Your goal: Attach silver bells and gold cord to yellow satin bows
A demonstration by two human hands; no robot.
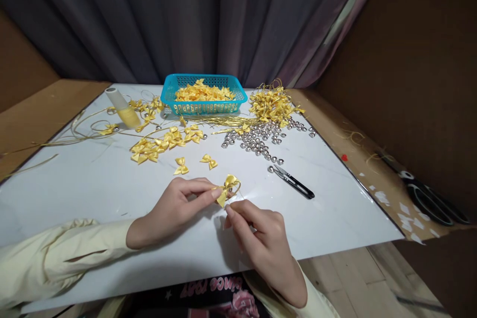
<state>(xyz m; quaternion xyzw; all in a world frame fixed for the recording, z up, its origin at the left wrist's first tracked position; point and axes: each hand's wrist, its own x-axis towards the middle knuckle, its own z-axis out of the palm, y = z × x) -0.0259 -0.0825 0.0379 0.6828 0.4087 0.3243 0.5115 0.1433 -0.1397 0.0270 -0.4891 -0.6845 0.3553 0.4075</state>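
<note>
My left hand (182, 206) pinches a yellow satin ribbon bow (231, 181) between thumb and fingers, above the white table. A thin gold cord loops out from the bow's right side, and something small shows at its middle. My right hand (261, 233) sits just below and right of the bow, thumb and fingertips closed on the thin gold cord (239, 187). Two loose bows, one on the left (181, 166) and one on the right (209, 161), lie just beyond my left hand. Black thread snips (294, 182) rest to the right.
A blue plastic basket (204, 107) of yellow bows stands at the back. Silver beads (257, 141) and a pile of corded bows (274, 104) lie right of it. A tilted glue bottle (123, 109) stands left. Large black scissors (428, 201) lie on the right-hand cardboard.
</note>
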